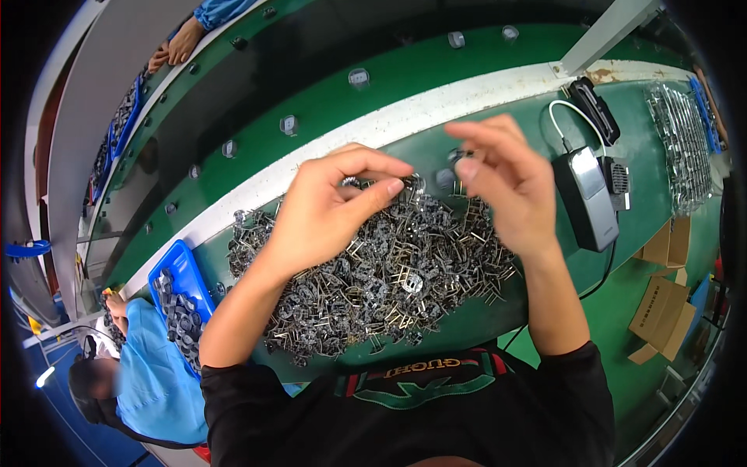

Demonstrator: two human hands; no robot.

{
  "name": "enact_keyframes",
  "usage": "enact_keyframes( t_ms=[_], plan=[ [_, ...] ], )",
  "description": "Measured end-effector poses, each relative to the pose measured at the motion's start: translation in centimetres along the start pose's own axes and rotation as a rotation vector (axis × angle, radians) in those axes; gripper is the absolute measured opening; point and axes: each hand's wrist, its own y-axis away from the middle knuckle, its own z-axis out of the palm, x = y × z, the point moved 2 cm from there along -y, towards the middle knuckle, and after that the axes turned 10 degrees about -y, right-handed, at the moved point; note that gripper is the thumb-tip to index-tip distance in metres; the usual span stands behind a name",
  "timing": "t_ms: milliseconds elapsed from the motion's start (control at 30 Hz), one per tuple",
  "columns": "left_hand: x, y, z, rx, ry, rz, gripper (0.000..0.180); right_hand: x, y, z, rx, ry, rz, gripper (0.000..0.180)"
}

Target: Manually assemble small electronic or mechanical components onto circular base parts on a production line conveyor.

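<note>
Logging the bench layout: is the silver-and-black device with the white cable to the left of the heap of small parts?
No, the device stands to the right of the heap, beyond the right hand.

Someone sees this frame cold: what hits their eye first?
The big heap of small dark parts with shiny metal prongs on the green table, with the left hand and right hand at its far side. Next, the long green belt beyond, carrying a spaced row of small pieces, and the blue tray left of the heap.
</note>
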Motion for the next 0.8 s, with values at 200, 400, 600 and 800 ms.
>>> enact_keyframes(
  t_ms=[200, 400, 600, 800],
  plan=[
    [1.5, -1.7, -0.9, -0.011, -0.596, 0.182, 0.021, -0.8, -0.6, -2.0, -0.072, -0.190, -0.059, 0.022],
    [0.5, -8.5, 2.2, -0.094, -0.736, 0.312, 0.023, -1.2, -0.8, -3.0, -0.005, 0.093, -0.106, 0.031],
    [1.7, -19.8, 4.8, 0.082, -0.797, 0.338, 0.031, -1.3, -0.5, -1.7, -0.210, 0.414, -0.037, 0.034],
    [3.4, -32.3, 10.3, 0.220, -0.913, 0.467, 0.037, 1.1, 0.1, -0.2, -0.437, 0.190, 0.092, 0.034]
  ],
)
